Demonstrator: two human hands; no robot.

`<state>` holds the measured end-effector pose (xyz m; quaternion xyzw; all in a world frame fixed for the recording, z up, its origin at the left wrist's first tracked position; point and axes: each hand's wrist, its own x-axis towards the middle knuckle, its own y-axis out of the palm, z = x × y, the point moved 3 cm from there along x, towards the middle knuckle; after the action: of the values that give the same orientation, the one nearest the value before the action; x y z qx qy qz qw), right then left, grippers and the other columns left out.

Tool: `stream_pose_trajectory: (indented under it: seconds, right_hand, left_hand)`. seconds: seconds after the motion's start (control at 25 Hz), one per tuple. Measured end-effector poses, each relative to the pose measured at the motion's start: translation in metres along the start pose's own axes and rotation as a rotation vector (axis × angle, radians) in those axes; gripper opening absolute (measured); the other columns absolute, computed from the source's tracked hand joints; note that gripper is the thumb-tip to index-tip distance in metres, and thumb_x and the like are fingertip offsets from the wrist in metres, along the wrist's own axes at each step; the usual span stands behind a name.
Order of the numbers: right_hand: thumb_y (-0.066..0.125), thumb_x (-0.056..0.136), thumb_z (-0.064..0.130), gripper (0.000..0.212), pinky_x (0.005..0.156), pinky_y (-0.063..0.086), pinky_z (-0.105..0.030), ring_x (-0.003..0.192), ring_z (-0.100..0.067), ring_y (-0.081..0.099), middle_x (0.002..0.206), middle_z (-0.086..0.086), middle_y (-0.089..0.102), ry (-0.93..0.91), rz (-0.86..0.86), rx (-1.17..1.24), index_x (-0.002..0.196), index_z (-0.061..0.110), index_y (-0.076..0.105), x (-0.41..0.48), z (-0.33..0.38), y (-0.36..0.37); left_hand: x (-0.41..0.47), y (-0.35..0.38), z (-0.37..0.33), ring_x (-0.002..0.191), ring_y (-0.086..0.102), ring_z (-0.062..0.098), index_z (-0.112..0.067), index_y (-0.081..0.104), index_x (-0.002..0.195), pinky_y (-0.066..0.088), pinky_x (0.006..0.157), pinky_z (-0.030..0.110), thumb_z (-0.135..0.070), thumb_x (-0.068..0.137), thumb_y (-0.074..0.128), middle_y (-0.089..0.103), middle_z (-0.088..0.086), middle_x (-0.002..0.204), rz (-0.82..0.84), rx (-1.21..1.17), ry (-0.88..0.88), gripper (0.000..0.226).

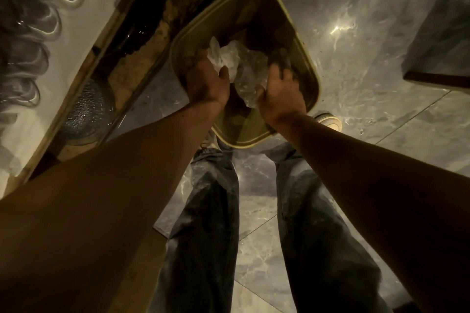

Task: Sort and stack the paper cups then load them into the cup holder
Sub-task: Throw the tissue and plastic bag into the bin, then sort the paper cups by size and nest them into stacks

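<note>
I look straight down at a tan square bin (311, 68) standing on the floor between my feet. Both hands reach into it. My left hand (207, 79) and my right hand (281, 89) grip a crumpled piece of clear plastic wrapping (239, 63) from either side, just inside the bin's opening. The bin's inside is dark, with brownish scraps at the bottom. No paper cups and no cup holder are in view.
A wooden-edged counter (84, 79) runs along the left, with clear glassware (50, 23) on top and a round mesh item (86, 109) on a lower shelf. The floor is glossy grey marble tile (356, 20). A dark cabinet corner (440, 53) stands at the right.
</note>
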<state>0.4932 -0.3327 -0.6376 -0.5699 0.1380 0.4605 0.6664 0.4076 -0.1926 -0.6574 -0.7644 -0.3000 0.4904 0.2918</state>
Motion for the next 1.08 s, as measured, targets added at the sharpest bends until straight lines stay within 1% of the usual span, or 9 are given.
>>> stream_pose_trajectory:
  seconds: [0.04,0.12,0.28,0.4,0.52,0.64,0.76,0.96,1.08]
  right_hand:
    - [0.044,0.099,0.034,0.062,0.108,0.036,-0.049,0.135,-0.041,0.035,0.149,-0.021,0.031,-0.013,-0.01,0.005,0.152,0.012,0.019,0.0,-0.001,0.001]
    - [0.043,0.1,0.032,0.06,0.105,0.038,-0.047,0.131,-0.039,0.039,0.146,-0.021,0.034,-0.049,-0.028,0.022,0.151,0.01,0.022,-0.003,-0.001,0.003]
    - [0.042,0.1,0.031,0.054,0.102,0.04,-0.044,0.125,-0.038,0.045,0.142,-0.022,0.039,-0.119,-0.012,0.06,0.147,0.008,0.029,-0.012,-0.001,-0.007]
    - [0.043,0.1,0.032,0.052,0.104,0.043,-0.047,0.124,-0.037,0.047,0.14,-0.021,0.043,-0.198,-0.042,0.069,0.145,0.01,0.033,-0.04,0.005,-0.041]
    - [0.044,0.1,0.036,0.046,0.102,0.047,-0.048,0.122,-0.034,0.05,0.138,-0.017,0.046,-0.198,-0.056,-0.022,0.141,0.015,0.036,-0.071,0.015,-0.08]
    - [0.044,0.1,0.033,0.043,0.097,0.049,-0.047,0.117,-0.035,0.052,0.134,-0.018,0.049,-0.295,-0.12,-0.109,0.138,0.012,0.04,-0.114,0.029,-0.126]
    - [0.044,0.1,0.031,0.041,0.095,0.047,-0.048,0.115,-0.037,0.052,0.133,-0.018,0.05,-0.348,-0.163,-0.161,0.136,0.011,0.043,-0.159,0.041,-0.176]
    - [0.042,0.1,0.032,0.047,0.098,0.045,-0.05,0.12,-0.038,0.049,0.138,-0.018,0.047,-0.323,-0.253,-0.201,0.142,0.012,0.037,-0.233,0.06,-0.262]
    - [0.041,0.101,0.034,0.049,0.099,0.044,-0.05,0.122,-0.039,0.049,0.141,-0.017,0.045,-0.282,-0.347,-0.22,0.144,0.013,0.035,-0.279,0.068,-0.319]
  left_hand:
    - [-0.001,0.001,0.0,0.13,0.047,0.038,-0.003,0.047,0.136,0.04,0.107,0.047,-0.03,0.088,0.065,0.052,0.021,0.137,0.012,0.023,0.01,0.058]
    - [-0.006,0.0,0.001,0.132,0.042,0.036,-0.004,0.046,0.136,0.036,0.108,0.04,-0.027,0.091,0.062,0.049,0.02,0.139,0.047,0.086,0.025,0.053]
    - [-0.026,-0.014,0.001,0.125,0.048,0.036,-0.008,0.052,0.132,0.042,0.097,0.035,-0.018,0.091,0.059,0.048,0.021,0.135,0.106,0.05,0.083,0.043]
    - [-0.06,-0.047,-0.016,0.125,0.049,0.034,-0.013,0.051,0.133,0.043,0.098,0.037,-0.024,0.095,0.055,0.05,0.018,0.134,0.165,0.082,0.227,0.04]
    - [-0.097,-0.086,-0.041,0.121,0.053,0.034,-0.017,0.048,0.132,0.046,0.098,0.043,-0.033,0.099,0.047,0.054,0.014,0.13,0.211,0.13,0.286,0.036]
    - [-0.137,-0.13,-0.072,0.114,0.056,0.034,-0.017,0.051,0.128,0.048,0.092,0.047,-0.037,0.098,0.045,0.053,0.012,0.126,0.165,0.207,0.408,0.036]
    - [-0.176,-0.178,-0.103,0.116,0.054,0.031,-0.018,0.052,0.128,0.047,0.094,0.047,-0.038,0.098,0.044,0.05,0.009,0.128,0.134,0.214,0.473,0.037]
    - [-0.234,-0.255,-0.151,0.118,0.052,0.031,-0.019,0.051,0.128,0.045,0.095,0.046,-0.039,0.1,0.042,0.05,0.008,0.129,0.102,0.315,0.603,0.036]
    - [-0.259,-0.301,-0.185,0.118,0.053,0.031,-0.019,0.052,0.129,0.046,0.095,0.048,-0.039,0.099,0.043,0.051,0.008,0.129,0.042,0.323,0.706,0.037]
